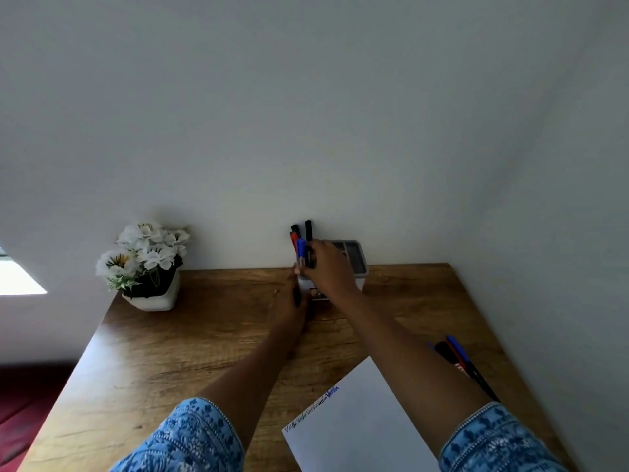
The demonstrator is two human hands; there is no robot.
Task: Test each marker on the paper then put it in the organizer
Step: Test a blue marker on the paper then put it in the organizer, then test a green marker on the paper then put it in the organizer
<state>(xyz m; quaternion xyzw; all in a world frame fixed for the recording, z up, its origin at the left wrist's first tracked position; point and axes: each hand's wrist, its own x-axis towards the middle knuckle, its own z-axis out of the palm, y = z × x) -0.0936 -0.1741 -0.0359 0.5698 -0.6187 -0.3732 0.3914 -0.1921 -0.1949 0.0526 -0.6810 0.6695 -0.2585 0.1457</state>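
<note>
Handwriting [313, 408], illegible, along paper [360, 424] edge

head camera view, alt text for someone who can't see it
A person's right hand holds a blue-capped marker at a grey plastic organizer with black and red markers standing in it, left hand beside its base. The brown wooden table also holds a white paper sheet with test scribbles, loose markers and a white potted flower arrangement.
</note>
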